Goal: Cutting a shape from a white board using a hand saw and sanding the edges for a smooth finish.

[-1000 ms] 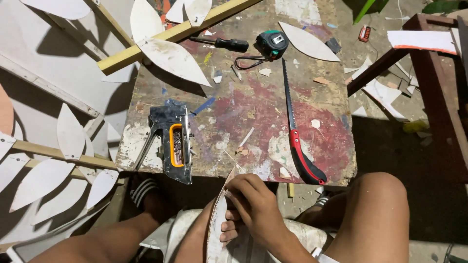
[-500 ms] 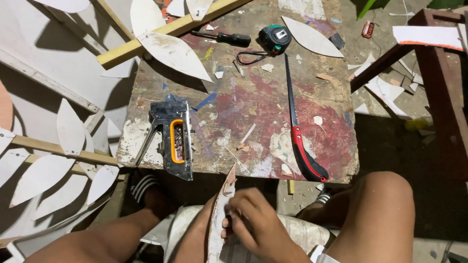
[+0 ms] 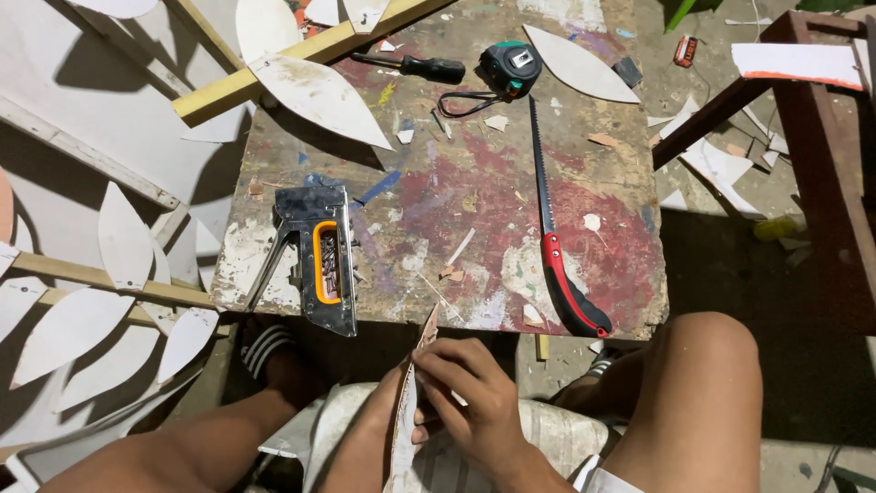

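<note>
Leaf-shaped cutout (image 3: 404, 429): held edge-up over my lap, right hand (image 3: 465, 402) fingers pinching it steady. Left hand hidden behind; its fingers' state I cannot tell. Stapler (image 3: 319, 256) lies near on bench (image 3: 474, 183).

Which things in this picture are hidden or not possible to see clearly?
Head view:
- Left hand: mostly hidden behind the leaf-shaped board piece and right hand.
- Board piece's lower end: cut off by the bottom edge.
- Staple gun: staples inside too small to make out.
</note>
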